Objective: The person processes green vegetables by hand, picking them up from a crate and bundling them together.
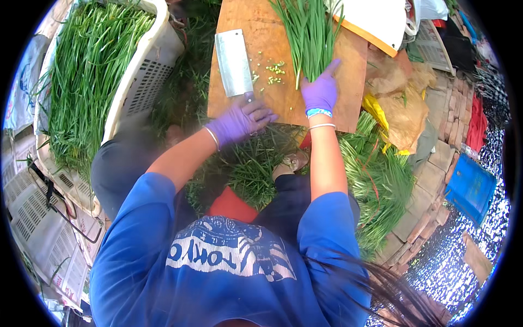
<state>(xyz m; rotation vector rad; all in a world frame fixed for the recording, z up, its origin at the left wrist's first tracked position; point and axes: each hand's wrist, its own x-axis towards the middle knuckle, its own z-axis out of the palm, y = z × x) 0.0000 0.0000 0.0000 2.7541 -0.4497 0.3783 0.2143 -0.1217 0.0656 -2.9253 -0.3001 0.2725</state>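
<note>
A cleaver lies with its broad blade flat on the left side of a wooden cutting board. My left hand, in a purple glove, is closed over its handle at the board's near edge; the handle is mostly hidden. On the right half of the board rests a bunch of garlic chives, cut ends toward me. My right hand, also gloved in purple, grips the bunch near those ends, with one finger stretched along its side. Small chopped chive bits are scattered between the blade and the bunch.
A white plastic crate full of long greens stands at the left. More chives lie by my right knee, beside a yellow-brown bag. A white sheet-like thing with an orange edge overlaps the board's far right. A blue tray sits farther right.
</note>
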